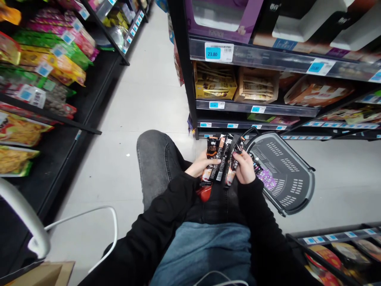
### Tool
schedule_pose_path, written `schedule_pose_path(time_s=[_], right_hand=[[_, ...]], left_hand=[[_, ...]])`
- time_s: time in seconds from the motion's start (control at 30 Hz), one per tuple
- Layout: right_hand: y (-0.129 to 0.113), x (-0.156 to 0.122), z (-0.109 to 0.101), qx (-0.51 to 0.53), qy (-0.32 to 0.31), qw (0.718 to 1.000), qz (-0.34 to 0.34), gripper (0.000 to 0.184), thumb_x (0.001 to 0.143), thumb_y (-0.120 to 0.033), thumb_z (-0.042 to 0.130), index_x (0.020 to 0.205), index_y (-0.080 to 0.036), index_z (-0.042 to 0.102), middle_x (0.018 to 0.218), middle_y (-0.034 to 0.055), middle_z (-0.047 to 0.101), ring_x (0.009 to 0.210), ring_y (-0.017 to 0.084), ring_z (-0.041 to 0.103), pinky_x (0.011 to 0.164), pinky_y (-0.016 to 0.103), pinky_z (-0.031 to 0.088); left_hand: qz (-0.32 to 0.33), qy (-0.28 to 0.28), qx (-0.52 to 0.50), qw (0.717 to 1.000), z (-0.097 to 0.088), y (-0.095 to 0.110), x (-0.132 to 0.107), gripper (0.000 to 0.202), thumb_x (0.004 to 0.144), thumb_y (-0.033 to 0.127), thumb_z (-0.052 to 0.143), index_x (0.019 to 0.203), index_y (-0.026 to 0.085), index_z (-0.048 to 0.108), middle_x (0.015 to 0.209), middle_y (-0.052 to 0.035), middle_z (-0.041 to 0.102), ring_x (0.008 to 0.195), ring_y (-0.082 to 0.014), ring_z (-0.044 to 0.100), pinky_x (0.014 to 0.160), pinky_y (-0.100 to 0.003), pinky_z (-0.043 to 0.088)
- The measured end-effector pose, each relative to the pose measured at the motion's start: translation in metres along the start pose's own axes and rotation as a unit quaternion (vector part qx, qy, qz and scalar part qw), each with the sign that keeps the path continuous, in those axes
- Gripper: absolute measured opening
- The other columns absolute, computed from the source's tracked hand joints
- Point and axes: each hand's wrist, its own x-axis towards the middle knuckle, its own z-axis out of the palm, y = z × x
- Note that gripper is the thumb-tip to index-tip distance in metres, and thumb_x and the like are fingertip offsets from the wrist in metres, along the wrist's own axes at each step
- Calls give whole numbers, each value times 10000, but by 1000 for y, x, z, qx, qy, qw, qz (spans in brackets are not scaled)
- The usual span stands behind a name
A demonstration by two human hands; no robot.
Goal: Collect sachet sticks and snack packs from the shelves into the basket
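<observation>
My left hand (199,164) is closed around several slim black snack packets (212,147), its thumb lying across them. They are fanned upright above my lap, some with orange and white print. Close beside it, my right hand (245,168) pinches another black snack packet (230,174) near its upper end. Just right of that hand, a grey shopping basket (311,186) stands on the floor. Inside it lie purple packets (268,179) and some darker ones, partly hidden by my right hand and sleeve. Something red (204,193) shows below the packets.
In front stands a shelf rack (256,105) with price tags and open boxes of slim packets (216,85). Bagged snacks (56,59) fill the left shelves. A white cable (114,222) loops at lower left, above a cardboard box (53,274). Round tubs (324,258) sit lower right.
</observation>
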Motion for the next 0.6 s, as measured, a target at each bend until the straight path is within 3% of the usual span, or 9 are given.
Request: schedule_pose_path(time_s=[0.07,0.17,0.27,0.33,0.43,0.6], right_hand=[[6,1,8,-43,-8,998,-54,281,658,-304,703,882,-190,575,874,8,652,782,145,600,787,299,484],[17,2,17,-111,31,987,-113,316,704,-327,678,954,-206,527,952,15,639,882,150,601,866,301,458],[29,2,21,-146,70,979,-122,443,704,-327,673,1074,-218,455,1085,40,612,987,152,584,933,308,428],[36,4,21,-149,63,982,-95,435,694,-344,676,1054,-204,475,1080,50,622,999,159,586,940,316,430],[40,7,20,-114,53,991,-55,329,681,-363,682,916,-176,549,948,44,665,911,167,622,892,326,467],[28,12,10,68,163,983,-46,375,649,-337,697,945,-186,524,848,18,691,726,160,666,677,326,546]], left_hand=[[5,-1,1,1000,0,-2,1,530,555,143,801,1050,136,611,1026,-85,683,949,-220,632,918,-361,440],[12,-6,-1,1000,-1,-5,2,580,563,172,810,1102,154,595,1069,-86,673,1033,-235,609,960,-365,417],[13,-11,-4,1000,2,-9,3,603,549,204,825,1104,150,596,1090,-95,665,1072,-253,591,967,-357,413],[8,2,-17,1000,6,-12,3,577,564,273,823,1079,138,600,1102,-105,657,1064,-261,592,942,-352,432],[-2,6,-50,999,10,-15,4,537,605,372,795,1039,128,594,1113,-114,647,1022,-250,609,897,-338,467],[-15,45,-64,997,8,-11,7,422,704,286,731,1030,120,521,968,-106,679,811,-191,665,774,-325,533]])
